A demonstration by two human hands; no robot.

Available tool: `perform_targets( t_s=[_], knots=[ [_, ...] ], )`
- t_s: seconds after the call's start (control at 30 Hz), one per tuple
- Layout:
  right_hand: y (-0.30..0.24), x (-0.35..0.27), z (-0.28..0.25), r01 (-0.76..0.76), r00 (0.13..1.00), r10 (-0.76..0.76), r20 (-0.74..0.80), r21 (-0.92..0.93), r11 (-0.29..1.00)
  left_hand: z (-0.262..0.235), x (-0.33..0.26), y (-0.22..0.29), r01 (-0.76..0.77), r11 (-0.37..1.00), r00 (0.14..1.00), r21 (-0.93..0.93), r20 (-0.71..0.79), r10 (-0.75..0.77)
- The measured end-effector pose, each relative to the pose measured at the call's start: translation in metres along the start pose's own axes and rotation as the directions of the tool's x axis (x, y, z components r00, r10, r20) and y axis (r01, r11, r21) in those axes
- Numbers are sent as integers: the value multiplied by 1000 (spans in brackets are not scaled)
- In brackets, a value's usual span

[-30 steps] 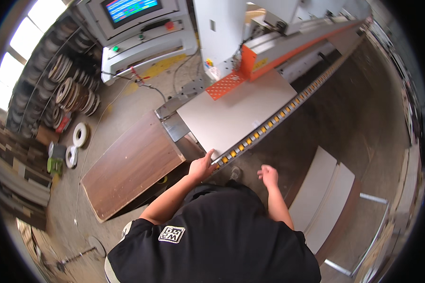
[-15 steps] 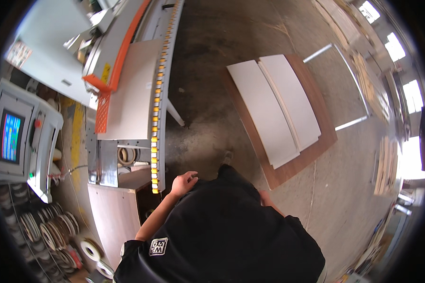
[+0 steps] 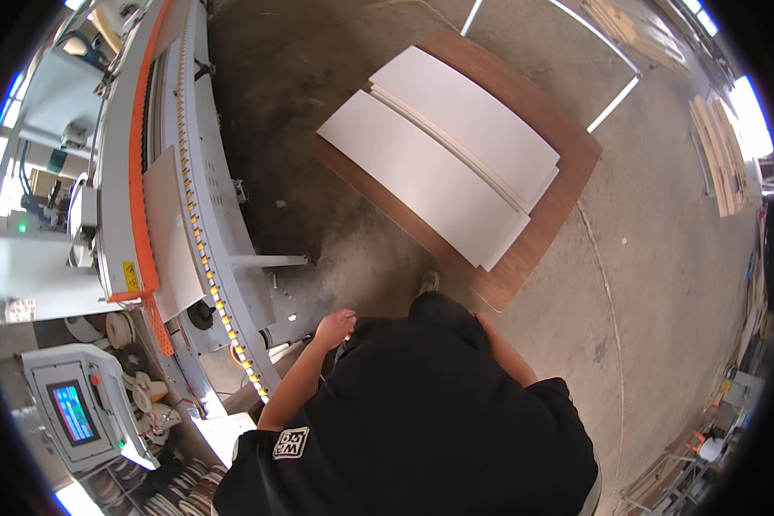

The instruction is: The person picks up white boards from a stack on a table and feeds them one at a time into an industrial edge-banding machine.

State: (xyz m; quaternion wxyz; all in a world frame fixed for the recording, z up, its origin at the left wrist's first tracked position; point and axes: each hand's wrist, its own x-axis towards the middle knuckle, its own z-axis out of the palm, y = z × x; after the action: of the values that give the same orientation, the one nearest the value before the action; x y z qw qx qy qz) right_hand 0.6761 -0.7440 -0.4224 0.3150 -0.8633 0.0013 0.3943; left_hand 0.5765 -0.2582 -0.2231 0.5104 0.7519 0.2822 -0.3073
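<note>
My left hand [image 3: 336, 328] hangs beside my body, its fingers loosely curled. Nothing shows in it, and it touches no panel or machine. Close by on the left is the roller rail [image 3: 219, 310] of a long machine. My right hand [image 3: 487, 323] is at my other side, its fingers hidden by the black shirt. Ahead to the right lie two stacks of white panels, the nearer stack [image 3: 421, 176] and the farther stack [image 3: 469, 112], side by side on a brown board [image 3: 568, 163]. Neither hand touches them.
A pale panel [image 3: 170, 241] rests in the machine beside its orange guard [image 3: 139, 172]. A machine leg [image 3: 271, 261] juts toward the walkway. At lower left stands a control screen [image 3: 74, 413], with rolls of edging [image 3: 189, 490] below. Timber strips [image 3: 719, 155] lie far right.
My view has turned right, so the machine has slid left and the panel stacks sit more centrally and closer. My left hand stays low at my side, and more of my right forearm shows.
</note>
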Motion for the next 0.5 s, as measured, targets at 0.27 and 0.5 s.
perform_targets(
  t_s=[0.27,0.5],
  knots=[
    [-19,-10,-44,-214,975,222,-9,218,952,3,109,91,137,990,984,-28,118,-132],
    [-65,-38,-56,-311,939,341,-42,321,895,-7,251,113,223,964,958,-142,217,-190]
  ],
)
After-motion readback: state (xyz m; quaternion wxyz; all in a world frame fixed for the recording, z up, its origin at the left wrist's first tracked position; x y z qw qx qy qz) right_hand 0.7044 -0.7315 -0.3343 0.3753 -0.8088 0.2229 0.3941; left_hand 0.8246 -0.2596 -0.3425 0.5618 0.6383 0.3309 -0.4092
